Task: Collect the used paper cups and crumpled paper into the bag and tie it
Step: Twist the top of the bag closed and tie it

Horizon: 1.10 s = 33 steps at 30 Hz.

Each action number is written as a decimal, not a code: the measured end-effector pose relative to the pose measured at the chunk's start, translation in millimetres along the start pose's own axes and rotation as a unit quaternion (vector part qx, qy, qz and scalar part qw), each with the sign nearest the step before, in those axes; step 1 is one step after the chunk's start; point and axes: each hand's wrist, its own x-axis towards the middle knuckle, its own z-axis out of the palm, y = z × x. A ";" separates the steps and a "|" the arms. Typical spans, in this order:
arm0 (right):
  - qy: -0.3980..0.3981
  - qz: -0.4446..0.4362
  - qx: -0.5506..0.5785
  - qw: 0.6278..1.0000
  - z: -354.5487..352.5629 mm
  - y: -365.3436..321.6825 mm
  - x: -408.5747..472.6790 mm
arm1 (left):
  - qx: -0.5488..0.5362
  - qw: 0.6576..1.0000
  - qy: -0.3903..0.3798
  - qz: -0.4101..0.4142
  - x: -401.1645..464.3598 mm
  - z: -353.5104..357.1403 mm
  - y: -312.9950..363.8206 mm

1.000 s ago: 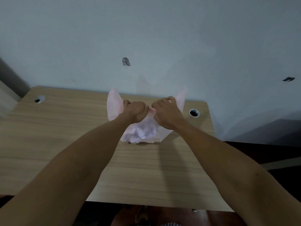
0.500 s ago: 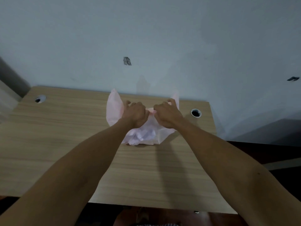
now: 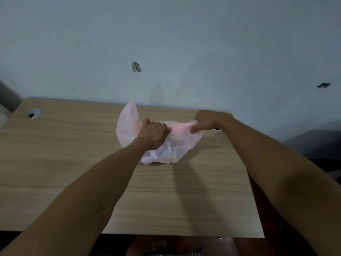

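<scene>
A thin pink plastic bag point(image 3: 177, 145) lies on the wooden desk point(image 3: 73, 163) near its far edge, with pale crumpled shapes showing through its lower part. My left hand point(image 3: 154, 133) is closed on the bag's top at the middle, and one loose handle point(image 3: 129, 121) stands up to its left. My right hand point(image 3: 206, 121) grips the other handle and holds it stretched out to the right, taut between the two hands. No loose cups or paper show on the desk.
The desk stands against a pale wall point(image 3: 184, 43). A cable hole point(image 3: 34, 113) sits at the far left corner; another near my right wrist is mostly hidden. The desk's right edge point(image 3: 252, 191) drops to a dark floor.
My hands were together over the bag's top. My right hand has pulled away to the right, stretching one handle out, while the left hand stayed on the bag.
</scene>
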 end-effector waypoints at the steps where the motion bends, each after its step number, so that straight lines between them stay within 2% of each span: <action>1: 0.014 -0.007 0.106 0.994 1.2 1.5 0.6 | 0.004 1.000 -0.021 -0.004 2.2 0.1 2.4; 3: 0.033 -0.025 0.332 0.942 10.7 -1.4 0.4 | 0.010 0.998 -0.060 -0.014 7.6 0.9 7.4; 5: 0.034 -0.040 0.507 0.860 30.1 -10.9 0.6 | 0.006 0.996 -0.091 -0.025 13.3 1.0 12.6; 7: 0.062 -0.050 0.617 0.783 49.5 -26.3 1.9 | 0.002 0.994 -0.109 -0.030 16.7 2.0 15.7; 8: 0.082 -0.053 0.641 0.762 56.2 -34.4 1.7 | 0.004 0.993 -0.116 -0.029 17.5 3.8 15.7; 9: 0.104 -0.042 0.635 0.764 63.7 -41.7 6.3 | 0.005 0.992 -0.121 -0.028 17.1 4.6 15.5; 10: 0.125 -0.034 0.606 0.785 68.9 -47.4 10.1 | 0.003 0.992 -0.122 -0.025 16.3 5.4 15.1; 13: 0.191 -0.025 0.391 0.900 84.1 -58.4 23.7 | -0.019 0.992 -0.120 -0.015 10.1 2.2 11.6; 15: 0.214 -0.012 0.249 0.945 92.1 -63.6 28.6 | -0.004 0.993 -0.116 0.006 3.4 -5.8 1.3; 19: 0.273 -0.014 0.096 0.957 98.6 -74.3 36.1 | 0.103 0.987 -0.116 0.035 -9.0 -23.6 -41.7; 22: 0.292 0.019 0.017 0.956 101.7 -81.8 40.0 | 0.134 0.984 -0.118 -0.018 -16.7 -43.6 -69.2; 24: 0.302 0.048 -0.011 0.952 103.9 -85.6 41.1 | 0.108 0.983 -0.139 -0.052 -20.1 -52.3 -82.6; 27: 0.300 0.083 -0.028 0.950 104.7 -91.7 43.3 | -0.058 0.974 -0.194 -0.103 -18.2 -53.3 -90.9; 29: 0.294 0.101 -0.021 0.950 104.3 -98.3 44.2 | -0.218 0.953 -0.175 -0.117 -11.2 -55.3 -83.8; 33: 0.279 0.131 -0.001 0.951 105.4 -107.6 41.4 | -0.475 0.858 -0.134 -0.140 3.4 -60.0 -50.0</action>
